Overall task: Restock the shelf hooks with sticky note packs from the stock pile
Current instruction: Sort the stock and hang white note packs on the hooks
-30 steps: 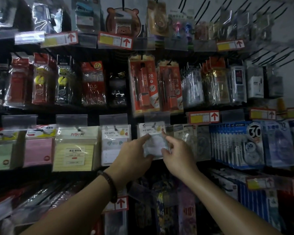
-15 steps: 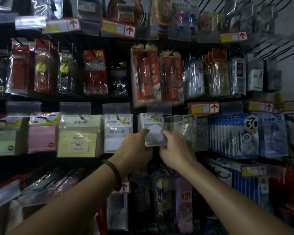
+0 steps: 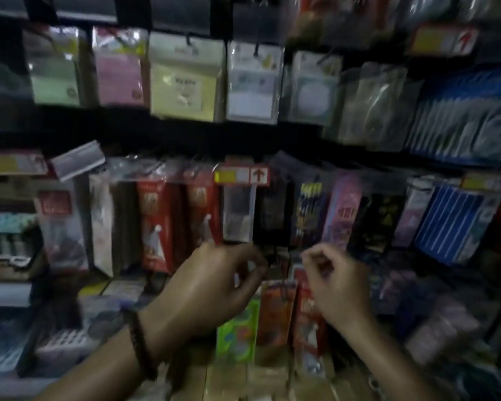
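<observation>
Nearest the camera, the left hand, with a dark bracelet at its wrist, and the right hand hang side by side before the lower part of the shelf. Each grip is loosely curled and, as far as the blur lets me judge, pinches nothing. Behind them stand red packets and other long goods under a price tag.

Farthest, along the top edge of the shelf, the sticky note packs hang on their hooks: a green pack, a pink pack, the yellow one, a white pack and a round-pad pack, each in clear film with a card header. Every hook in that row carries stock, so one hanging looks finished. The hands seem bound for another pack, though no stock pile can be made out.
</observation>
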A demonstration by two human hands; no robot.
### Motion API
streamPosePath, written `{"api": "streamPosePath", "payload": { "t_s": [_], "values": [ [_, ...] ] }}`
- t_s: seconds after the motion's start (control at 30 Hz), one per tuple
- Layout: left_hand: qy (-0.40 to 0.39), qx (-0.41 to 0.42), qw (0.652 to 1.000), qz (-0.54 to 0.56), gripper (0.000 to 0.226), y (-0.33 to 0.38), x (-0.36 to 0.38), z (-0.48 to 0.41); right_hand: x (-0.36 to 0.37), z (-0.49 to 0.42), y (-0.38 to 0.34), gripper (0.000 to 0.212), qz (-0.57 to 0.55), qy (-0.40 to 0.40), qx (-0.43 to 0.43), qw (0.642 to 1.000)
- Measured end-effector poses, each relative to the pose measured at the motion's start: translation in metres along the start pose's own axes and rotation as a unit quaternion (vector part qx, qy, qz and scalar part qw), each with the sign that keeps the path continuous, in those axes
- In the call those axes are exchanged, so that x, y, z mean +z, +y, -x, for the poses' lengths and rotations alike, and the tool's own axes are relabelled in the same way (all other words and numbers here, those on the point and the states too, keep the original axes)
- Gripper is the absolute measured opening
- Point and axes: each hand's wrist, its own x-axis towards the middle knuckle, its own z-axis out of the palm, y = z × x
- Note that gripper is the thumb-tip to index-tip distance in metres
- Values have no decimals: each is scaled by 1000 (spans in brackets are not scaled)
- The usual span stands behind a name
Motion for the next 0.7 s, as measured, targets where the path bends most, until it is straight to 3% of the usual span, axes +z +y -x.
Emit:
{"api": "streamPosePath", "payload": {
  "t_s": [0.1, 0.2, 0.4, 0.53, 0.7],
  "values": [
    [-94, -79, 992, 15, 26, -42, 53, 63, 46, 73, 48, 22, -1, -132, 141, 981],
    [-205, -132, 970, 4, 22, -72, 115, 117, 98, 146, 114, 25, 14, -211, 237, 948],
    [-343, -205, 916, 26, 20, -126, 227, 195, 196, 287, 244, 3, 79, -358, 411, 835],
    [-374, -241, 894, 54, 20, -156, 282, 215, 231, 308, 252, 39, 168, -406, 445, 780],
    [-374, -320, 865, 95, 22, -179, 330, 237, 280, 322, 302, 46, 274, -409, 454, 742]
  ]
}}
